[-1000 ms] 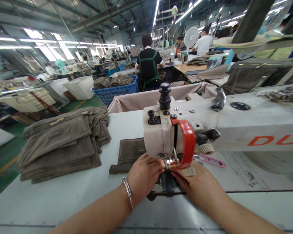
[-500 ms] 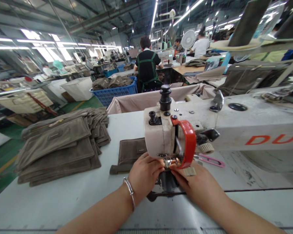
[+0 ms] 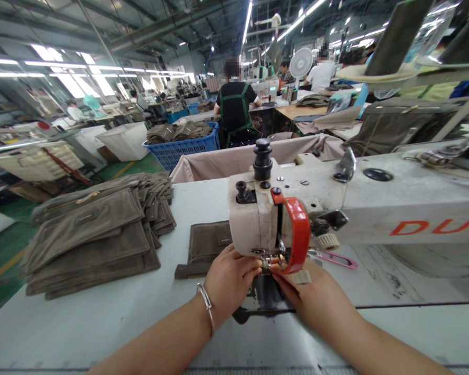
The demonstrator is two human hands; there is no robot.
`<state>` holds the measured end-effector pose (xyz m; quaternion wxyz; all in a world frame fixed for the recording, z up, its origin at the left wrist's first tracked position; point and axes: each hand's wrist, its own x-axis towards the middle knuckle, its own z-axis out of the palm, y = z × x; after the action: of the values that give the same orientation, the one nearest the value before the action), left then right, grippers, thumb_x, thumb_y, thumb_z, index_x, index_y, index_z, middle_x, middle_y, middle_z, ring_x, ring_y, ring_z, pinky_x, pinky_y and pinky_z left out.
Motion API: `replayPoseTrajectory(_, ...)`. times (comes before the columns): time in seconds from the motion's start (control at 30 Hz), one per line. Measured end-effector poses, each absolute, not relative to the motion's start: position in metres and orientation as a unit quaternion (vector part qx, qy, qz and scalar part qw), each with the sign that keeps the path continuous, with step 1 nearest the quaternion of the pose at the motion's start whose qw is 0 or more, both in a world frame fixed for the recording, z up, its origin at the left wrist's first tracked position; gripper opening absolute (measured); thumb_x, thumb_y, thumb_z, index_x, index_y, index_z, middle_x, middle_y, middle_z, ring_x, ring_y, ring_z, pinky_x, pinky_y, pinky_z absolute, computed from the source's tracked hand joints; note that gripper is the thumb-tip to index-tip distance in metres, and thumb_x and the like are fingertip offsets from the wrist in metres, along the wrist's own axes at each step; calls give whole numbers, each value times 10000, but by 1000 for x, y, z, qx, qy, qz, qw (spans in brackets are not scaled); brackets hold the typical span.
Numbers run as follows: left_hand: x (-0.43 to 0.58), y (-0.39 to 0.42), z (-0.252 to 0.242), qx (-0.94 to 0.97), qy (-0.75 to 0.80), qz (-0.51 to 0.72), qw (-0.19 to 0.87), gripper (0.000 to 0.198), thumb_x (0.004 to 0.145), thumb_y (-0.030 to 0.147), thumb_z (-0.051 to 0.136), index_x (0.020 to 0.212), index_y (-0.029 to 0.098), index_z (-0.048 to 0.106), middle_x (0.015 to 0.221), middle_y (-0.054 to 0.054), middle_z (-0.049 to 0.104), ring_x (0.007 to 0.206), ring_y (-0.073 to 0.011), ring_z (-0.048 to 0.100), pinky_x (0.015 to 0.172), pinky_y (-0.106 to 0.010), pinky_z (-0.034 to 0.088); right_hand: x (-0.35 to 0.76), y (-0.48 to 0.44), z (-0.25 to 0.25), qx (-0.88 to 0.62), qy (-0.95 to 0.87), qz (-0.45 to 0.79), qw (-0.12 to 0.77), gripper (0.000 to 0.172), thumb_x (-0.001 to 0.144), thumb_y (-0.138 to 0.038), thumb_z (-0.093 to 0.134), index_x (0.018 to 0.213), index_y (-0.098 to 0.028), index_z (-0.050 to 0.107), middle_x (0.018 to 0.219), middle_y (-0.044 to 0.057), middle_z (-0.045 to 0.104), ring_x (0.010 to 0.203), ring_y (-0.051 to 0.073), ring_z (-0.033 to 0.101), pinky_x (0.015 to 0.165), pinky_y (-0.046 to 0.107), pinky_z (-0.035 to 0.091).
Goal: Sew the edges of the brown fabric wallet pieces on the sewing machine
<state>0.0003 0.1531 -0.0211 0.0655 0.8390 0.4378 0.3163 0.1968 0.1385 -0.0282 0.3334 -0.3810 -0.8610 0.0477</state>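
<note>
A brown-grey fabric piece [image 3: 209,242] with a small label and a flap or strip along its near edge lies left of and under the head of a white sewing machine [image 3: 250,219]. My left hand [image 3: 230,278] is closed on its near edge, fingertips beside the presser foot [image 3: 266,261]. From the other side my right hand [image 3: 308,289] comes in with thumb and fingers pinched close to the foot, at the same work. The machine head and its red guard [image 3: 298,229] hide part of the fabric and my right fingertips.
A stack of similar brown-grey pieces [image 3: 97,245] lies on the left of the table. Pink thread snips [image 3: 338,259] rest right of the needle area. Beyond stand a pink cloth-lined bin [image 3: 203,164], a blue basket [image 3: 183,148] of pieces and a seated co-worker [image 3: 234,104].
Both hands keep almost the same hold beside the presser foot. The whole view has shifted very slightly; the fabric shows no clear movement.
</note>
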Motion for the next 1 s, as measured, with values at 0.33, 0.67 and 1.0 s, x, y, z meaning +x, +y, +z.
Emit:
replayPoseTrajectory(0.33, 0, 148, -19, 840, 440, 304, 92, 125, 770, 100, 707, 804, 220, 702, 849, 1, 719, 844, -186, 634, 860, -319, 498, 199, 136, -31, -381, -854, 91, 343, 206, 904, -116, 454, 953, -177, 644, 924, 90, 636, 853, 216, 584, 734, 327, 506)
replayPoseTrajectory(0.67, -2, 160, -21, 836, 453, 286, 116, 79, 781, 147, 691, 837, 201, 690, 899, -34, 693, 924, -212, 593, 855, -341, 474, 199, 139, -35, -399, -853, 98, 322, 244, 899, -120, 468, 1063, -196, 631, 1002, 93, 636, 914, 240, 576, 787, 381, 501)
replayPoseTrajectory(1.0, -36, 50, -1, 874, 390, 197, 213, 273, 740, 182, 616, 525, 180, 449, 538, 21, 517, 566, -128, 527, 589, -249, 402, 188, 87, -18, -324, -899, 111, 273, 295, 884, -254, 582, 1177, -261, 614, 1256, 45, 591, 1142, 235, 530, 971, 415, 453)
